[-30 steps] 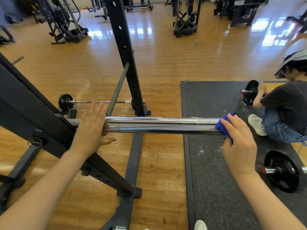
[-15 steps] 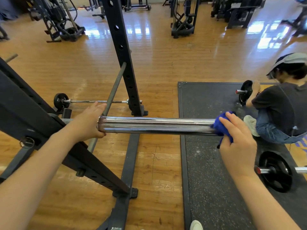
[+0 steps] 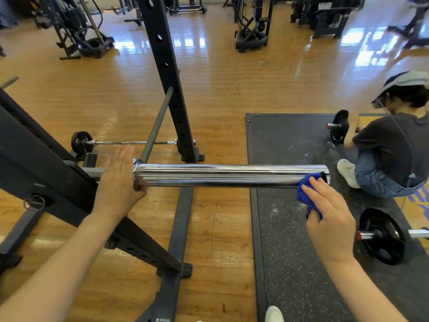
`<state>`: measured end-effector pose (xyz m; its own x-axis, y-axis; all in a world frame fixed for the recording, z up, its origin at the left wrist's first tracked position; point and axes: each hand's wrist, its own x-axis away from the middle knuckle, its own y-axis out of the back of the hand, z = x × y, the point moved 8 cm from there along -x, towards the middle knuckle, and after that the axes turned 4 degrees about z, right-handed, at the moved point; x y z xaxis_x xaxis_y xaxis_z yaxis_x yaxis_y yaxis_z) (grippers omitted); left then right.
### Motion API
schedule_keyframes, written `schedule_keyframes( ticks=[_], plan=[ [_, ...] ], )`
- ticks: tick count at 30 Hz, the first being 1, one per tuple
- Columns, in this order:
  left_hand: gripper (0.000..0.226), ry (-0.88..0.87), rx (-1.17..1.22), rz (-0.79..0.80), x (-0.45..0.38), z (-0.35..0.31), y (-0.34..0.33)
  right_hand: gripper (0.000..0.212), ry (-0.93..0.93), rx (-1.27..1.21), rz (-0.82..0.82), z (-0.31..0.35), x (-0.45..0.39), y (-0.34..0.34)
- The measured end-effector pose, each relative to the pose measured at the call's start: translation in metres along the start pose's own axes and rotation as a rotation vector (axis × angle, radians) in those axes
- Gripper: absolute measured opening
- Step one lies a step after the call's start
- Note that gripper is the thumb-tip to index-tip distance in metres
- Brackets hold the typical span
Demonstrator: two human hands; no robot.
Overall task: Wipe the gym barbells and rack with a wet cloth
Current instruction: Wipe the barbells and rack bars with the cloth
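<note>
Chrome barbell sleeve (image 3: 229,175) runs level across mid-frame, its inner collar end by the black rack (image 3: 46,163) on the left, its open end out over the near-left part of the black speckled floor mat (image 3: 290,252). Left hand (image 3: 118,180) sits at the collar, fingers straight and together pointing up, palm against the sleeve's collar, thumb under it; not curled round anything. Right hand (image 3: 329,219) pinches a blue cloth (image 3: 307,191) between thumb and curled fingers, cloth pressed to the underside of the sleeve right at its open end. Rack upright (image 3: 169,77) with holes stands behind the sleeve on the wood floor (image 3: 220,94). A thin barbell (image 3: 130,142) with a small black plate lies on the floor beyond it. Another plate-loaded barbell (image 3: 383,235) lies on the mat's right side. Second person (image 3: 392,152) crouches at the mat's far-right edge, a hand on another black plate (image 3: 339,130). White writing on the rack's base foot at bottom edge, too small to read. Part of a purple marking at the right frame edge, unreadable. Gym machines (image 3: 250,26) along the far side of the floor.
</note>
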<state>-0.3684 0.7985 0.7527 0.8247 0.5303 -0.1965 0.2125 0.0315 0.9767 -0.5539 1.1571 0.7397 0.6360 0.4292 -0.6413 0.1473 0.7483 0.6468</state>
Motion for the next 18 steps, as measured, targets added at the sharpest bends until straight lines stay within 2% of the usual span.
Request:
schedule_keyframes(
  ticks=[2, 6, 8, 12, 18],
  plan=[
    [0.101, 0.025, 0.053, 0.035, -0.006, 0.002, 0.002, 0.044, -0.026, -0.017, -0.017, -0.001, -0.003, 0.005],
    [0.106, 0.024, 0.112, 0.304, -0.023, 0.0, 0.0, 0.045, -0.061, -0.015, -0.072, -0.005, -0.025, 0.009],
    [0.107, 0.027, 0.103, 0.376, -0.028, 0.0, 0.002, 0.043, -0.027, 0.001, -0.068, -0.006, -0.031, 0.003],
    [0.108, 0.019, 0.106, 0.356, -0.027, -0.002, 0.005, 0.036, 0.064, 0.031, -0.08, -0.005, -0.014, -0.004],
    [0.12, 0.036, 0.017, 0.305, -0.024, 0.006, 0.003, 0.039, 0.043, 0.014, -0.029, -0.005, 0.01, 0.003]
  ],
)
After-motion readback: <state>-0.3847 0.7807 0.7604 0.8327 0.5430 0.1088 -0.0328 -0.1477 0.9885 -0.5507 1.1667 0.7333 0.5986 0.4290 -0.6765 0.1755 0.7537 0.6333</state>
